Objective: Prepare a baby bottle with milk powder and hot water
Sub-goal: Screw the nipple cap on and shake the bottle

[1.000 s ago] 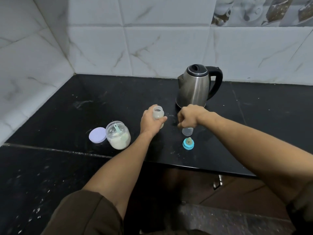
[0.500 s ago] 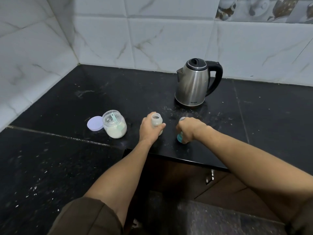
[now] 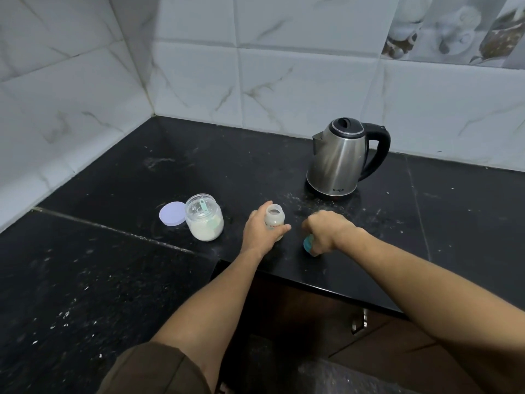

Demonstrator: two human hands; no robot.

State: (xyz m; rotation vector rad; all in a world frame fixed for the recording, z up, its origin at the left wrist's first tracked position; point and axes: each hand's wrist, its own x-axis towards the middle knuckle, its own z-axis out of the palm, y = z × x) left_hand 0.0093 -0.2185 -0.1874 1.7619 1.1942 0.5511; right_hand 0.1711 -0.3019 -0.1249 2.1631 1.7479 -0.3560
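Note:
A small open baby bottle stands upright on the black counter, and my left hand is wrapped around its body. Just to its right my right hand is closed over the blue teat ring, whose edge shows under the fingers; the clear cap is hidden by that hand. An open glass jar of milk powder with a green scoop inside sits further left. The steel kettle stands behind my hands, lid shut.
The jar's lilac lid lies flat on the counter beside the jar. White tiled walls meet in the corner at the back left. The counter's front edge runs just below my hands, with a dark cabinet and its handle underneath.
My right hand dropped from the clear cap down onto the blue teat ring and closed on it. My left hand kept its hold on the bottle. The view has shifted.

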